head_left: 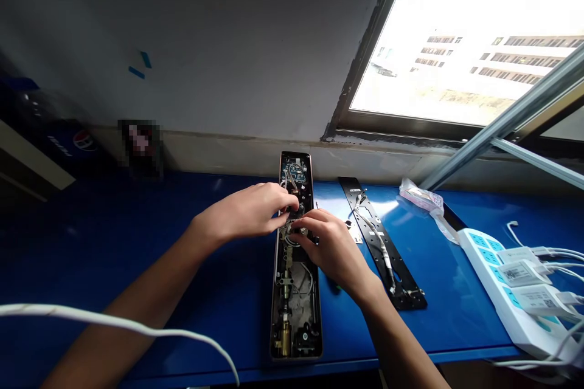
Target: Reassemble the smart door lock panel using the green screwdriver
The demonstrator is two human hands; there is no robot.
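Note:
A long open lock body point(295, 310) lies lengthwise on the blue table point(114, 243), its circuit board at the far end and brass parts at the near end. My left hand point(249, 213) reaches over its middle from the left, fingers curled and pinched on a small part inside the housing. My right hand point(331, 246) comes in from the right, fingertips pressed together on the same spot. What the fingers grip is too small to name.
A black metal plate point(387, 249) with a white cable lies right of the lock. A clear plastic bag point(422, 197) sits beyond it. A white power strip point(506, 292) with plugged chargers is at the right edge. A white cable point(137, 328) crosses near left. Window at the upper right.

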